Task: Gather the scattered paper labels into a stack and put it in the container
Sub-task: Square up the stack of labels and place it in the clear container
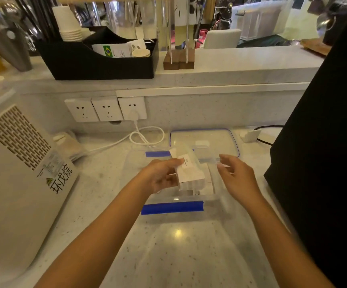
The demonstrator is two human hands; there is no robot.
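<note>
Gripping thick white paper label stack point(190, 173), left hand point(162, 176), above clear plastic container point(172, 206)

Label stack point(190, 173) over container point(174, 206), lid point(220, 138) behind, appliance point(12, 173) left

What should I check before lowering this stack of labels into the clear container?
1. Stack grip: left hand holds the label stack from its left side. Ok.
2. Stack tidy: top label sits skewed. Not ok.
3. Container open: lid lies behind it. Ok.
4. Stack position: over the container. Ok.
5. Right hand: open, empty, beside the stack. Ok.
6. Stray labels left on the counter: cannot tell.
</note>
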